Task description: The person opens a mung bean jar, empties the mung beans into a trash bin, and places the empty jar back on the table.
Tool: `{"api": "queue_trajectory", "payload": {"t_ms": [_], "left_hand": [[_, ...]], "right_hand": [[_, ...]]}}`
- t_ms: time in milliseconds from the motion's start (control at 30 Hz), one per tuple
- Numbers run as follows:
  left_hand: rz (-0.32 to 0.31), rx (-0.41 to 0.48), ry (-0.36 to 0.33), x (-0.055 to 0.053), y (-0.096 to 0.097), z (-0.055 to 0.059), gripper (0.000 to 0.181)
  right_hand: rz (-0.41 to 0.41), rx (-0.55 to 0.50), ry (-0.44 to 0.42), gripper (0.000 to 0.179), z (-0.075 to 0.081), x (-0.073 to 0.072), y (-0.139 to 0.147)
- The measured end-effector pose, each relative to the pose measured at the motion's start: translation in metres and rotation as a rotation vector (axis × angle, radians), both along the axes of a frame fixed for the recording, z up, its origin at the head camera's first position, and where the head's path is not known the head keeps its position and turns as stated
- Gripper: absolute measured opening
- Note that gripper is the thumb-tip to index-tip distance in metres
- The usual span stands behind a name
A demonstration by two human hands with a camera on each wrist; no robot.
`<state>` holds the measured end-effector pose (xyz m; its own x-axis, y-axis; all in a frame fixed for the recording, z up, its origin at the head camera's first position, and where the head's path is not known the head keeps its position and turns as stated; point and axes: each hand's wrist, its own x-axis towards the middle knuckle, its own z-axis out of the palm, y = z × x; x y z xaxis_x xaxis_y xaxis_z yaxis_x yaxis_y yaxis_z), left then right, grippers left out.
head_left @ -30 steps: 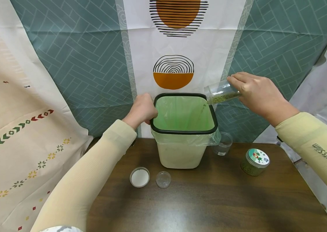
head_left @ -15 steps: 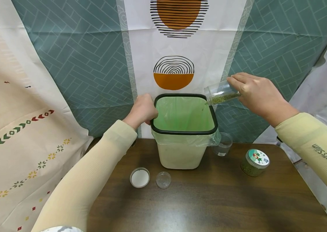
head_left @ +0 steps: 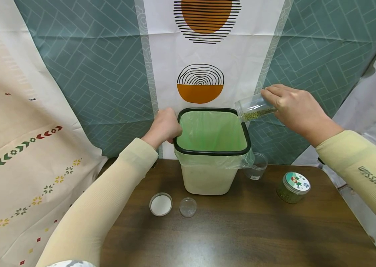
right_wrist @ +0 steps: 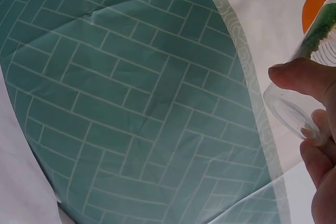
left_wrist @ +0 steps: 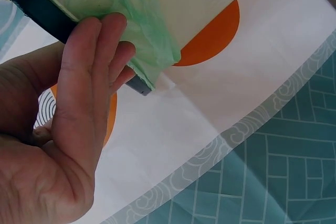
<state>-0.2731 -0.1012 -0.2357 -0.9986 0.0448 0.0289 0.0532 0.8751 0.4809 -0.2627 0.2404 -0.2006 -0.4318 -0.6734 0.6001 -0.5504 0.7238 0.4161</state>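
A cream trash bin (head_left: 208,174) with a black rim and a green plastic liner (head_left: 208,126) stands on the brown table. My left hand (head_left: 165,126) grips the bin's left rim; in the left wrist view its fingers (left_wrist: 79,82) lie over the dark rim and the liner. My right hand (head_left: 293,105) holds a clear plastic jar (head_left: 254,105) around its base end. The jar lies almost on its side, mouth toward the bin, at the right rim. Small green beans (head_left: 258,112), like mung beans, lie along its lower wall.
Right of the bin stands a lidded jar (head_left: 293,187) of green beans. A clear container (head_left: 257,167) sits just behind the bin's right side. Two round lids, one white inside (head_left: 160,204) and one clear (head_left: 188,207), lie in front. A patterned cloth (head_left: 108,74) hangs behind.
A few beans were dropping from the jar's mouth into the bin earlier; now I see none falling. Both hands stay almost still.
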Motion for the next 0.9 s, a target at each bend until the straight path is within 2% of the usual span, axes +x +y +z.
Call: {"api": "queue_trajectory", "payload": {"t_ms": [333,900], "left_hand": [[-0.005,-0.005,0.005,-0.0003,-0.0007,-0.0005,0.012],[-0.001,-0.017,-0.008,0.0,-0.0003,0.0008,0.01]], "right_hand": [[0.011,0.007,0.018,0.058,0.0009,0.0,-0.0011],[0.025,0.014,0.035,0.053,0.0002,-0.0015,0.0012]]}}
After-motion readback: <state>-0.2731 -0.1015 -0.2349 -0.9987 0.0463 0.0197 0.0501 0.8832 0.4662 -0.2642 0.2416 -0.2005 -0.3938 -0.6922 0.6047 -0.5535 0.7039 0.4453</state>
